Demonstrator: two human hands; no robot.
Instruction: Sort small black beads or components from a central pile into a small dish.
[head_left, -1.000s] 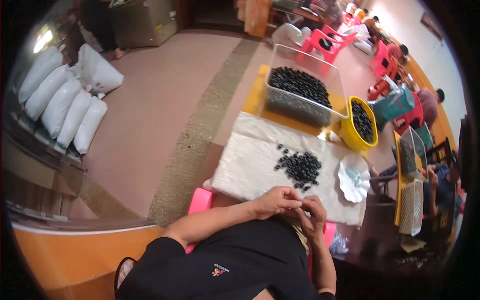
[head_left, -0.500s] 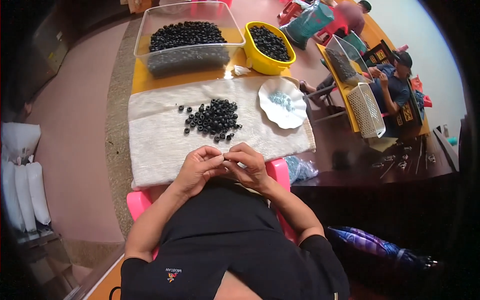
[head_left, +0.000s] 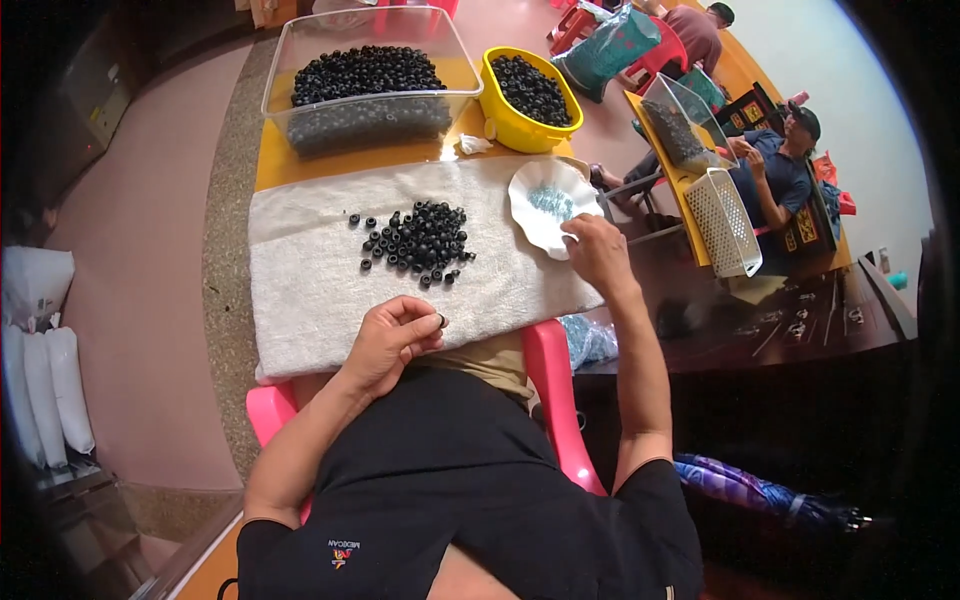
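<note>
My left hand (head_left: 392, 342) is closed at the cloth's front edge, pinching a small black ring-shaped piece (head_left: 443, 321) between thumb and forefinger. Over the right edge of a white scalloped dish (head_left: 538, 235) is my right hand (head_left: 602, 256), its fingers bent and drawn together; whatever they grip is hidden. Small pale bluish, clear bits (head_left: 551, 203) lie in the dish. Left of it, a loose pile of black ring-shaped pieces (head_left: 420, 240) is spread on the whitish cloth (head_left: 310, 290).
Beyond the cloth stand a clear plastic bin (head_left: 375, 100) and a yellow tub (head_left: 520, 135), both holding more black pieces. A pink chair (head_left: 550, 370) surrounds my lap. At right, a co-worker (head_left: 775, 175) sits by another table with a white perforated basket (head_left: 722, 225).
My hands were together in front of me; the right has moved away, forward and right, to the dish. My left stays near its place, and the black piece in it now shows.
</note>
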